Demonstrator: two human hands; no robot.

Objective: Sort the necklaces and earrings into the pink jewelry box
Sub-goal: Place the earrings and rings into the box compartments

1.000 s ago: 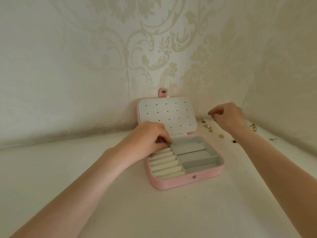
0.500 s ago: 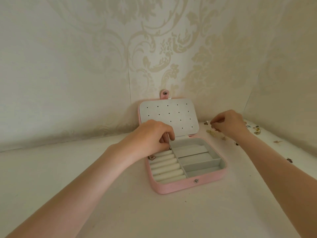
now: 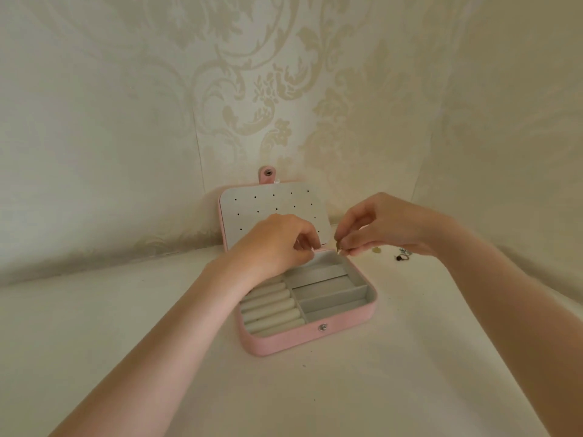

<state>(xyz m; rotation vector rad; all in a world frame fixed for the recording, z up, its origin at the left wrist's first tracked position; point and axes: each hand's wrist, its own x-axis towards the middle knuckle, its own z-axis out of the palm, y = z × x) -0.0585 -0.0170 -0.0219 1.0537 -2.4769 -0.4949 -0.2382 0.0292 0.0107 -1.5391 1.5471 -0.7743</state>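
Head view: a pink box [image 3: 307,339] lies open on a pale worktop [image 3: 347,389], its lid [image 3: 274,203] propped against patterned wallpaper [image 3: 268,89]. Right hand [image 3: 388,225] pinches a small gold earring [image 3: 338,247] between thumb and fingertips, just above the box's back right corner. Left hand [image 3: 277,241] hovers over the back of the tray with fingers curled; whether its grip holds anything cannot be told. More small jewelry [image 3: 403,254] lies on the worktop beyond the right wrist.
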